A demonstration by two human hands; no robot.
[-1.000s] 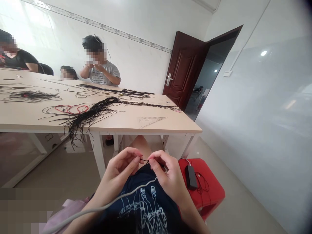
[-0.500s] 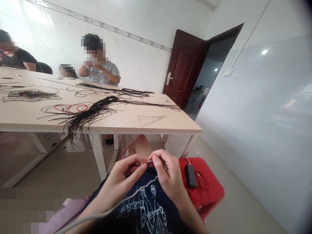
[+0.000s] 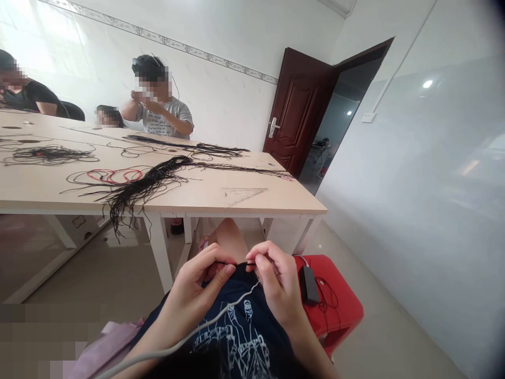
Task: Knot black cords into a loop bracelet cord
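Above my lap, my left hand (image 3: 205, 271) pinches a thin black cord (image 3: 241, 265) between thumb and forefinger. My right hand (image 3: 274, 273) pinches the same cord a short way to the right, so a short stretch of it spans the gap between my fingertips. The rest of the cord is hidden in my hands or lost against my dark printed shirt (image 3: 232, 326). A white cable (image 3: 221, 318) runs across in front of the shirt, below both hands.
On the table (image 3: 205, 197) ahead lie a bundle of black cords (image 3: 145, 181), a red cord (image 3: 114, 175) and a clear set square (image 3: 244, 196). A red stool (image 3: 335, 310) at my right bears a black box (image 3: 309, 286). A co-worker (image 3: 161, 113) sits across the table.
My hands have drawn slightly apart, and more of the black cord shows between them. The co-worker opposite has shifted their hands and arms a little.
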